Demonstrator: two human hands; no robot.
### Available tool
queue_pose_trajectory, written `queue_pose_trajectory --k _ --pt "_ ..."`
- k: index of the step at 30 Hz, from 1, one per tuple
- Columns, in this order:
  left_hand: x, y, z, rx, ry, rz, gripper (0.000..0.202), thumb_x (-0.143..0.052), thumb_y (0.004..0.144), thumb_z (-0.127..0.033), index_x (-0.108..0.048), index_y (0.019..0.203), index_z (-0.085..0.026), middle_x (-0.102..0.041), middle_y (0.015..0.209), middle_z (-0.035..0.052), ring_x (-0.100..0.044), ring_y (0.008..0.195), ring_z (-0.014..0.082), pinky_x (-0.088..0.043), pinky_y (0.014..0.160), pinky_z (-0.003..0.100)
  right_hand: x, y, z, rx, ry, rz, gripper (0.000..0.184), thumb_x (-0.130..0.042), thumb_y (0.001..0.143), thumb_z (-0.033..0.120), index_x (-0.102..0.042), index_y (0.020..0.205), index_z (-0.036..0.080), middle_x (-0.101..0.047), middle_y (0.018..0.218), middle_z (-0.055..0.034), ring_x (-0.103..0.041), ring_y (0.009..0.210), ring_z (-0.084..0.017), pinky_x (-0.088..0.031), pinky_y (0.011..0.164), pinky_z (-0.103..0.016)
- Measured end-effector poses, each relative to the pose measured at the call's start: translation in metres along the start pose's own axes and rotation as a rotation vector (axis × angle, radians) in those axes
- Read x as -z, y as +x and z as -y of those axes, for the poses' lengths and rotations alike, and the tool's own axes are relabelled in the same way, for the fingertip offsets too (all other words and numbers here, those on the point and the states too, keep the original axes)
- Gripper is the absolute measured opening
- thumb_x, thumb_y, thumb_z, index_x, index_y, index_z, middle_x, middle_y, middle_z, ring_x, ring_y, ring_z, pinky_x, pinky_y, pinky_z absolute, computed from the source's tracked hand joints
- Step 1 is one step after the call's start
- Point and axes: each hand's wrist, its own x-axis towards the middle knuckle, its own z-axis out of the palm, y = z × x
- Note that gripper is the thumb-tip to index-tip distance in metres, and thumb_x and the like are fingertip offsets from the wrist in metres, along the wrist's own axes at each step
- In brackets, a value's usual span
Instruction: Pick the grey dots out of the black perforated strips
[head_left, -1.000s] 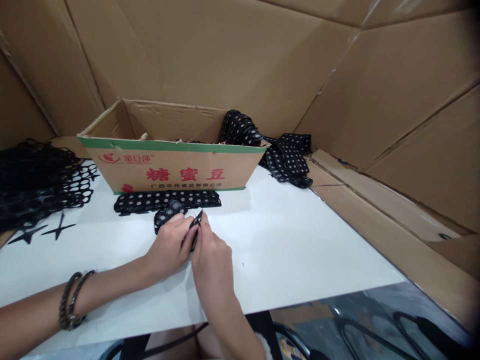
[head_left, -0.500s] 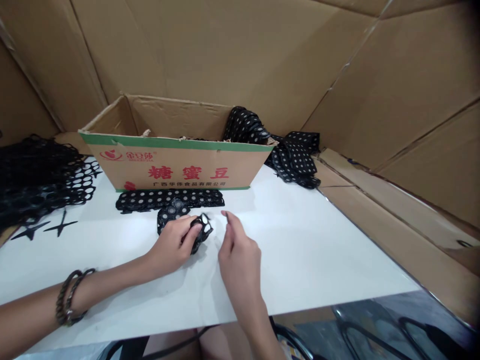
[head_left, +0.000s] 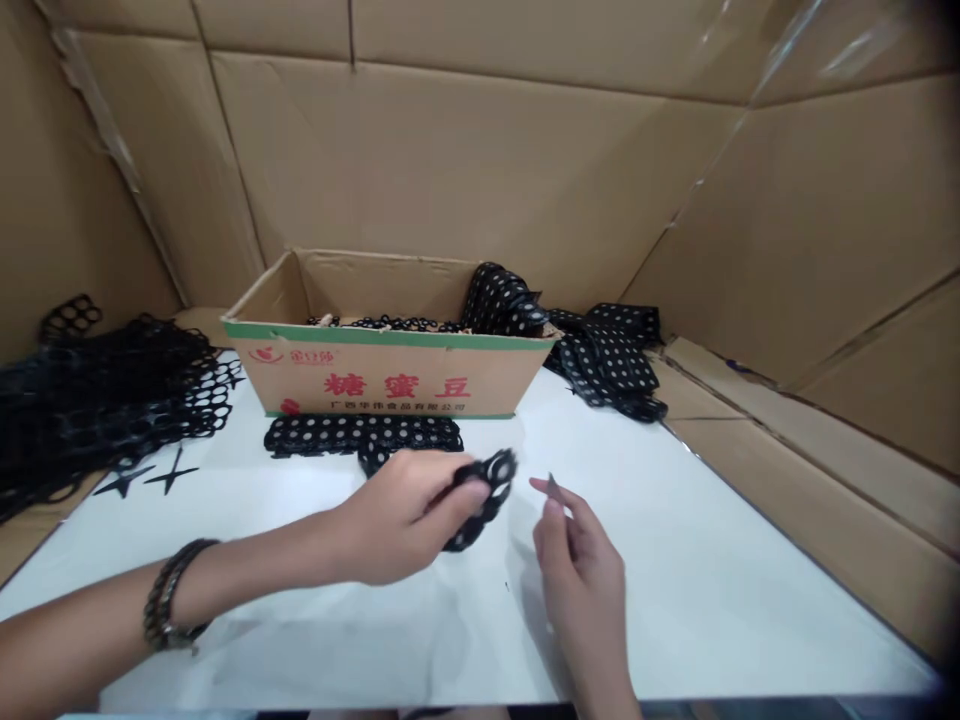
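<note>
A black strip with rows of round pale dots and open holes is gripped by my left hand, its free end raised above the white table and blurred by motion. Just to the right, my right hand pinches a small grey pointed piece between thumb and fingers; most of it is hidden. The two hands are apart. Behind my left hand lies a flat black dotted strip along the front of the box, with another dotted piece partly hidden below it.
A cardboard box with a green rim stands at the back, black pieces inside. Black dotted sheets lie to its right. A heap of black holed netting and two star-shaped black pieces are at left. Cardboard walls surround the table.
My left hand has lifted the black strip and moved right with it. My right hand has also moved right, the grey piece now showing more. The camera view has tilted up.
</note>
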Motion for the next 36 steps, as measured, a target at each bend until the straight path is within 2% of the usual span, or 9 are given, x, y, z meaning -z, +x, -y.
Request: queue_pose_trajectory --k 4,9,13,16,22,26,30,33,36 --pt "0.022 0.038 -0.020 0.006 -0.292 -0.333 0.025 -0.038 0.087 -0.033 -0.049 0.074 -0.016 -0.053 0.064 -0.0011 -0.050 0.055 0.0089 -0.039 0.051 0.020 0.005 0.001 0.002 -0.106 0.076 0.018 0.044 -0.040 0.082 0.052 -0.056 0.103 0.017 -0.032 0.051 0.0058 -0.028 0.043 -0.009 -0.025 0.040 -0.018" --pt "0.050 0.025 0.036 0.105 -0.205 -0.658 0.028 -0.045 0.083 -0.037 -0.047 0.066 -0.016 -0.049 0.057 -0.0037 -0.042 0.047 0.0063 -0.033 0.045 0.018 0.006 0.000 0.000 -0.115 0.069 0.088 0.046 -0.041 0.080 0.054 -0.055 0.102 0.016 -0.034 0.052 0.0042 -0.032 0.045 -0.011 -0.028 0.042 -0.021" --pt "0.058 -0.051 0.090 0.460 -0.081 -0.528 0.026 -0.051 0.079 -0.036 -0.049 0.062 -0.016 -0.045 0.047 -0.0046 -0.037 0.041 0.0072 -0.028 0.039 0.019 0.010 0.000 -0.005 -0.110 0.030 0.145 0.044 -0.039 0.080 0.054 -0.055 0.102 0.019 -0.037 0.053 0.0033 -0.033 0.045 -0.012 -0.030 0.043 -0.021" --pt "0.059 -0.099 0.106 0.586 -0.081 -0.473 0.027 -0.049 0.078 -0.037 -0.051 0.061 -0.016 -0.045 0.046 -0.0034 -0.036 0.039 0.0082 -0.025 0.036 0.021 0.010 0.002 -0.008 -0.089 -0.022 0.174 0.044 -0.038 0.080 0.054 -0.057 0.100 0.019 -0.044 0.057 0.0009 -0.041 0.050 -0.013 -0.036 0.048 -0.023" --pt "0.062 -0.104 0.113 0.629 0.014 -0.525 0.023 -0.052 0.071 -0.037 -0.054 0.075 -0.014 -0.055 0.055 0.0015 -0.050 0.046 0.0147 -0.034 0.038 0.022 0.002 0.006 -0.007 -0.017 -0.175 0.305 0.046 -0.042 0.076 0.055 -0.060 0.097 0.018 -0.061 0.073 -0.0061 -0.051 0.055 -0.016 -0.040 0.052 -0.025" --pt "0.060 -0.088 0.099 0.559 0.166 -0.570 0.021 -0.056 0.069 -0.036 -0.056 0.076 -0.016 -0.061 0.067 0.0033 -0.054 0.057 0.0170 -0.040 0.049 0.024 -0.003 0.017 0.015 0.115 -0.307 0.418 0.041 -0.047 0.075 0.052 -0.060 0.097 0.020 -0.061 0.067 -0.0033 -0.054 0.057 -0.017 -0.041 0.057 -0.027" --pt "0.056 -0.075 0.051 0.324 0.344 -0.427 0.016 -0.052 0.076 -0.033 -0.058 0.081 -0.019 -0.061 0.076 0.0017 -0.054 0.066 0.0154 -0.041 0.061 0.024 -0.024 0.045 0.054 0.349 -0.211 0.556 0.043 -0.049 0.077 0.043 -0.054 0.112 0.018 -0.063 0.086 -0.0059 -0.057 0.077 -0.018 -0.042 0.071 -0.028" --pt "0.059 -0.062 0.013 0.117 0.380 -0.378 0.018 -0.045 0.082 -0.032 -0.056 0.085 -0.018 -0.060 0.077 0.0016 -0.054 0.069 0.0142 -0.044 0.061 0.022 -0.046 0.069 0.072 0.381 -0.105 0.863 0.064 -0.062 0.067 0.040 -0.044 0.125 0.019 -0.062 0.089 -0.0040 -0.055 0.072 -0.016 -0.042 0.068 -0.027" --pt "0.067 -0.051 -0.006 0.064 0.260 -0.500 0.020 -0.049 0.081 -0.034 -0.055 0.090 -0.017 -0.058 0.082 0.0025 -0.055 0.073 0.0146 -0.048 0.062 0.021 -0.057 0.085 0.073 0.346 -0.086 1.137 0.056 -0.073 0.052 0.033 -0.060 0.103 0.015 -0.061 0.082 -0.0022 -0.053 0.071 -0.015 -0.041 0.065 -0.024"
